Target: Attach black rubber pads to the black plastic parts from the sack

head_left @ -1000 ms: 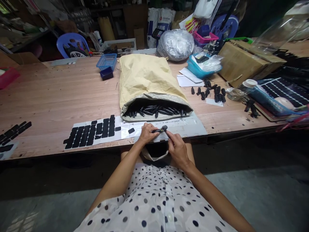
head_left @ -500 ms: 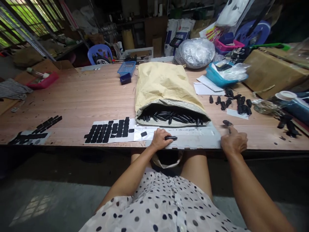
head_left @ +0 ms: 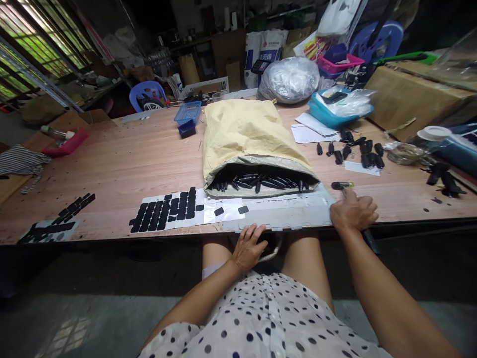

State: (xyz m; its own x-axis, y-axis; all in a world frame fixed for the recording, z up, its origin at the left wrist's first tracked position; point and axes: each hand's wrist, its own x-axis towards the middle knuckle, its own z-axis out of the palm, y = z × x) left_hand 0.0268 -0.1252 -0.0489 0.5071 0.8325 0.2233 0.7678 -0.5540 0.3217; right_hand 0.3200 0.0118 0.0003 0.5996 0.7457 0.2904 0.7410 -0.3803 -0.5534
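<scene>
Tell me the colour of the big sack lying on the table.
The sack is pale tan-yellow; the head view shows it best.

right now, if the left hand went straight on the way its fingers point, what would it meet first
Probably the near edge of the grey sheet lying along the front of the table, just ahead of the left hand. Depth is unclear: the hand may sit lower than the table and pass under.

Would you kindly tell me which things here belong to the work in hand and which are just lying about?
In hand: right hand gripping a dark tool; left hand at the table edge; sack of black parts; sheet of black pads.
Lying about: blue basket, clear plastic bag, cardboard box, red tray.
</scene>
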